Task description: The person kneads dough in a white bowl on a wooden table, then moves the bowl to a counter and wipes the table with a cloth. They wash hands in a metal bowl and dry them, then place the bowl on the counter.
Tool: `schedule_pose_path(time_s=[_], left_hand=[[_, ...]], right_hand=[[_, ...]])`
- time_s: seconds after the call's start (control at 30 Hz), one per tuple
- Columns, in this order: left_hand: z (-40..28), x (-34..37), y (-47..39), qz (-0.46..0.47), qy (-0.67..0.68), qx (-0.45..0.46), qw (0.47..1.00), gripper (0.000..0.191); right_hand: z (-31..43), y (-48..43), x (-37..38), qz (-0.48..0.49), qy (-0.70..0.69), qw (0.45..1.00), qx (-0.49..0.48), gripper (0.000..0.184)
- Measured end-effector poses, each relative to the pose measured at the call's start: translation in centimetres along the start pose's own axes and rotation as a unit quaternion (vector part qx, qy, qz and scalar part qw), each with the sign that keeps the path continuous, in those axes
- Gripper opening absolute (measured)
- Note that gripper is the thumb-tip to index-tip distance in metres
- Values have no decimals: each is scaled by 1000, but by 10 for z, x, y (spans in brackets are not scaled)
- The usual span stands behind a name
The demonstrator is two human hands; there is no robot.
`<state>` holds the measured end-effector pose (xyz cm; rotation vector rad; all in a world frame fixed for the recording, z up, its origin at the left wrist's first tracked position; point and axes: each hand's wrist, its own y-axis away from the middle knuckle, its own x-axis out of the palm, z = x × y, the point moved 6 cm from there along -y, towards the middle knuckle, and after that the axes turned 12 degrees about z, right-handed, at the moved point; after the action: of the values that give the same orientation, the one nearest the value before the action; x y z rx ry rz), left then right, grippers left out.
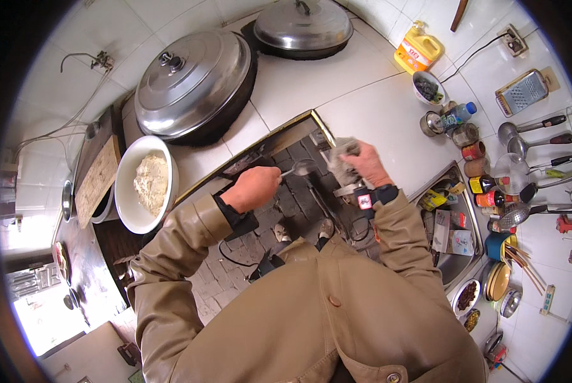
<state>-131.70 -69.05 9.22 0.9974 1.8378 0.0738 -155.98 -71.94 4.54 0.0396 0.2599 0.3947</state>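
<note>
My left hand (pixel 253 188) is closed round the handle of a metal spoon (pixel 305 167), whose bowl points right towards my other hand. My right hand (pixel 369 163) grips a crumpled grey cloth (pixel 343 160) at the right edge of the opening in the tiled counter. Both hands are over the gap in front of my body, above the brick floor (pixel 286 201). To the left of my left hand stands a white bowl (pixel 122 191) holding pale flour or dough (pixel 151 184).
Two large lidded woks (pixel 195 81) (pixel 302 26) sit in the white tiled counter (pixel 362 105). A yellow jug (pixel 417 50), a small bowl (pixel 427 88) and several jars line the right wall. A metal sink (pixel 451 268) holds packets. Ladles hang beyond.
</note>
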Motion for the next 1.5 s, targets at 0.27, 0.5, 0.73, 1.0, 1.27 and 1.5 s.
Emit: schedule_pose_path(time_s=[0.27, 0.5, 0.73, 1.0, 1.27, 1.5], left_hand=[[-30, -3, -21, 24, 71, 38, 996, 22], [-15, -11, -18, 4, 204, 3, 979, 22], [-56, 14, -55, 8, 295, 20, 955, 21], [-49, 20, -62, 49, 384, 36, 921, 20], [11, 36, -50, 12, 380, -130, 916, 20], [28, 60, -43, 10, 439, -121, 890, 22]], right_hand=[[21, -9, 24, 47, 42, 998, -21, 29], [13, 31, -38, -86, 211, 973, 31, 27], [6, 24, -2, -166, -82, 982, -43, 30], [-59, 58, -88, -245, -10, 969, 43, 26], [-204, 120, -212, -267, 322, 868, 267, 77], [-194, 37, -85, -224, 349, 906, 88, 36]])
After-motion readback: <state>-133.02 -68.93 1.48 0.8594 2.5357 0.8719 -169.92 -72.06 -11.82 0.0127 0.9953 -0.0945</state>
